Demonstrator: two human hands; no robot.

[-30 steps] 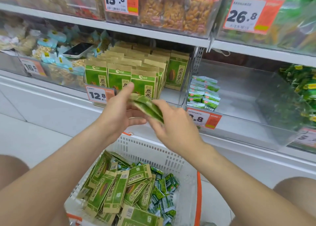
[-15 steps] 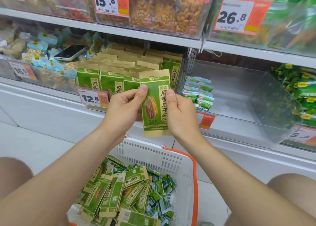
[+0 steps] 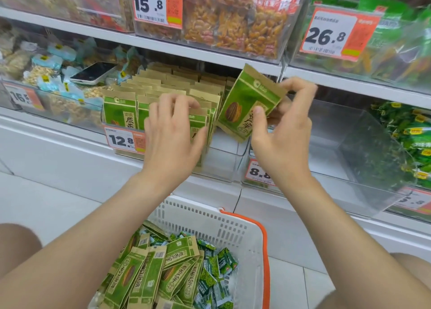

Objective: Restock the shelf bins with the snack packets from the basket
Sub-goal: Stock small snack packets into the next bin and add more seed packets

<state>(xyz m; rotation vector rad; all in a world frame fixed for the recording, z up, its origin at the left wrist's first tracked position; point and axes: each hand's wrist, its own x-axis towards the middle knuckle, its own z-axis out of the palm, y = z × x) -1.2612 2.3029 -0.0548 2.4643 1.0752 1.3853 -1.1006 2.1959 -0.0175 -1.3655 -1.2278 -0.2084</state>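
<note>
Green-kraft packet [image 3: 245, 108] pinched tilted in right hand [image 3: 283, 145]; left hand [image 3: 173, 138], open, presses packet rows [image 3: 163, 91] back at frame centre. Tight bin gap could crumple it.

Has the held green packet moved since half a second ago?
Yes. The packet, now in the right hand alone and tilted, has gone right of the 12.8 price tag, toward that bin's open right end.

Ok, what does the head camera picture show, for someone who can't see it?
The right hand holds a green packet tilted beside a bin of matching packets, while the left hand presses on the front row. A basket of more packets sits below.
</note>
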